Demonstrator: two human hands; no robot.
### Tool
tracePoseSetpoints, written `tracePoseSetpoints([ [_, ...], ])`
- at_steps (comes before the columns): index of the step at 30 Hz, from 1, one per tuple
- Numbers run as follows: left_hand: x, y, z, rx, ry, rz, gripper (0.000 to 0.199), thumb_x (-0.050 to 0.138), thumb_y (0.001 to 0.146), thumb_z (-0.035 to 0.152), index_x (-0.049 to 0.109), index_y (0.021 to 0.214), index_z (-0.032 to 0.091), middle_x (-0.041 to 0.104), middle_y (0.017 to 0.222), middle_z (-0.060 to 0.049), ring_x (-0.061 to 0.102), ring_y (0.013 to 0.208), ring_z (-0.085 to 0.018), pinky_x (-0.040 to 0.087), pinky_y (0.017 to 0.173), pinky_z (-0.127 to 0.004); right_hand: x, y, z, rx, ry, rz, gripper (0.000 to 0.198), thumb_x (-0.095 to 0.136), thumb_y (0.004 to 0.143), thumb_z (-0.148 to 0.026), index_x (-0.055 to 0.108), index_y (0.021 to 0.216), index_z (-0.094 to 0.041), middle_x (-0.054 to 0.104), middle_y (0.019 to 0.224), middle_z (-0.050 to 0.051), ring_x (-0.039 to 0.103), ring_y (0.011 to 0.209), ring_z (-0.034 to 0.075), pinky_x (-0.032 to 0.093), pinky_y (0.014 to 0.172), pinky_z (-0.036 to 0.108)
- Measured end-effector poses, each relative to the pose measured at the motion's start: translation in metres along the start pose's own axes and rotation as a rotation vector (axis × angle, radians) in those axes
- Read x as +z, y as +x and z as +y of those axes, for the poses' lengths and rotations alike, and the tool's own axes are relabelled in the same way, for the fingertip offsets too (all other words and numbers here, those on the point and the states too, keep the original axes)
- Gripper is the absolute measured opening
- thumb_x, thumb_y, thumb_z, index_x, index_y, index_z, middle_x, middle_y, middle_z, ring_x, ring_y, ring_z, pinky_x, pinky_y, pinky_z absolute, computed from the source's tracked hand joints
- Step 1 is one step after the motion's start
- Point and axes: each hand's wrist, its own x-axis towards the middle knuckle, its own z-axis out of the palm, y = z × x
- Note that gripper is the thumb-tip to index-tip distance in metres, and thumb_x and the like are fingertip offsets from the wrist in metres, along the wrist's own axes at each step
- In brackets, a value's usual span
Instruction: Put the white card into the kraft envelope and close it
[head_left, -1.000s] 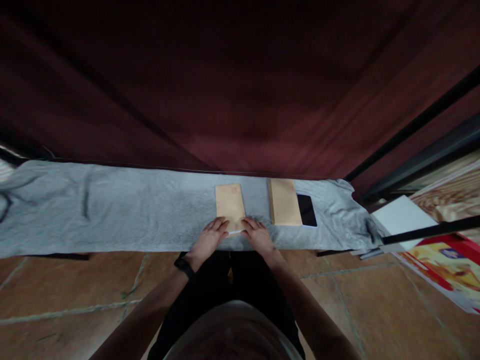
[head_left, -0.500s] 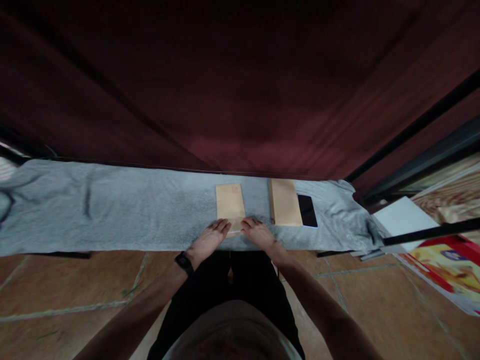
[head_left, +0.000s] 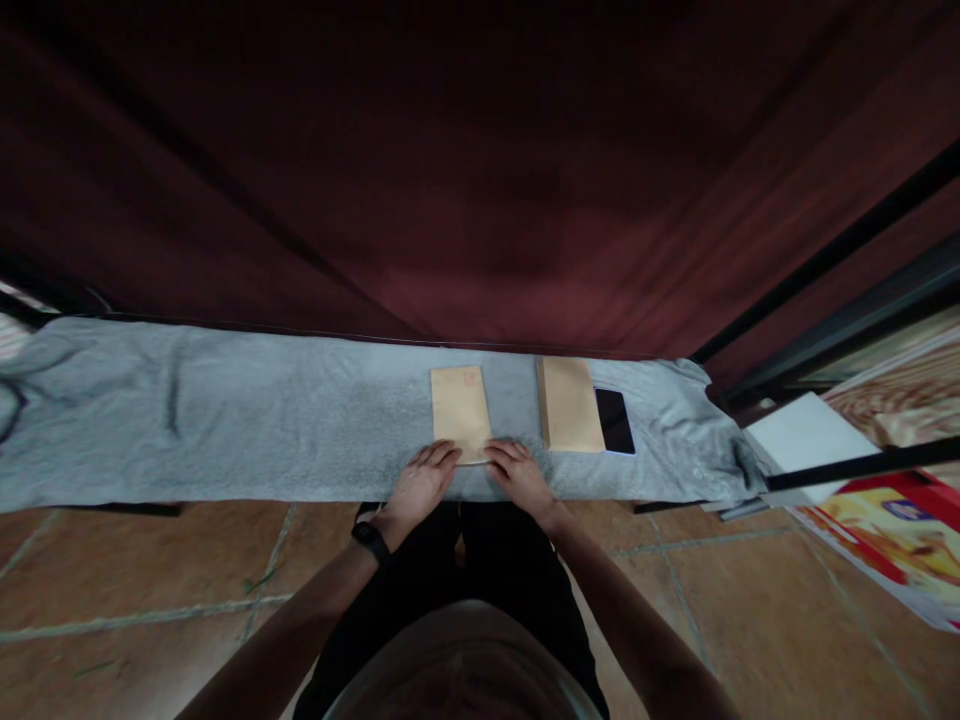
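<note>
A tan paper envelope (head_left: 460, 405) lies flat on the grey cloth, with a small reddish print near its far right corner. At its near left corner is my left hand (head_left: 426, 482), fingers bent over the edge and closed on the paper. My right hand (head_left: 521, 478) holds the near right corner in the same way, thumb hidden. Between the two hands the envelope's near edge shows as a thin pale line. A dark watch (head_left: 370, 540) is on my left wrist.
To the right sits a stack of tan envelopes (head_left: 571, 405), with a dark-screened phone (head_left: 615, 421) against its right side. The grey cloth (head_left: 300, 420) covers a long narrow bench. Dark red fabric (head_left: 480, 220) rises behind it. A colourful box (head_left: 900, 540) stands at far right.
The lighter strip at the envelope's near end has folded out of sight, leaving a straight near edge. Both hands have shifted slightly towards me, still at the two near corners.
</note>
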Motion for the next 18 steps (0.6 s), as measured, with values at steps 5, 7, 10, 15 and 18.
tracePoseSetpoints([
  [5, 0.005, 0.002, -0.002, -0.056, -0.012, 0.066, 0.033, 0.046, 0.097, 0.025, 0.067, 0.122, 0.022, 0.065, 0.131, -0.010, 0.057, 0.123, -0.026, 0.042, 0.108, -0.043, 0.011, 0.007, -0.004, 0.096, 0.025, 0.111, 0.020, 0.055, 0.098, -0.026, 0.068, 0.112, -0.024, 0.067, 0.123, 0.005, 0.058, 0.114, 0.020, 0.042, 0.100, 0.035],
  [7, 0.007, 0.003, -0.002, -0.069, -0.010, 0.099, 0.032, 0.045, 0.097, 0.023, 0.067, 0.120, 0.022, 0.066, 0.129, -0.009, 0.058, 0.120, -0.025, 0.044, 0.106, -0.043, 0.016, 0.010, -0.007, 0.128, 0.003, 0.143, 0.016, 0.055, 0.098, -0.025, 0.068, 0.107, -0.024, 0.068, 0.117, 0.004, 0.059, 0.110, 0.020, 0.042, 0.098, 0.035],
  [10, 0.011, 0.004, 0.000, -0.073, 0.042, 0.131, 0.032, 0.044, 0.096, 0.021, 0.066, 0.119, 0.021, 0.067, 0.127, -0.009, 0.060, 0.117, -0.026, 0.047, 0.101, -0.044, 0.022, 0.013, -0.009, 0.155, -0.043, 0.190, 0.012, 0.056, 0.097, -0.024, 0.068, 0.102, -0.024, 0.068, 0.111, 0.003, 0.059, 0.106, 0.019, 0.042, 0.096, 0.033],
  [15, 0.016, 0.000, 0.008, -0.005, 0.200, 0.166, 0.042, 0.041, 0.094, 0.012, 0.061, 0.130, 0.020, 0.063, 0.135, -0.010, 0.058, 0.123, -0.026, 0.047, 0.104, -0.046, 0.026, 0.015, -0.008, 0.165, -0.134, 0.225, 0.011, 0.058, 0.096, -0.022, 0.067, 0.101, -0.024, 0.067, 0.107, 0.003, 0.059, 0.102, 0.018, 0.043, 0.092, 0.032],
  [18, 0.024, -0.010, 0.013, 0.146, 0.261, 0.122, 0.047, 0.039, 0.094, 0.010, 0.057, 0.137, 0.018, 0.054, 0.147, -0.010, 0.048, 0.137, -0.024, 0.039, 0.115, -0.046, 0.024, 0.015, -0.010, 0.169, -0.149, 0.236, 0.013, 0.055, 0.097, -0.022, 0.067, 0.101, -0.023, 0.068, 0.106, 0.004, 0.060, 0.101, 0.018, 0.044, 0.091, 0.033],
])
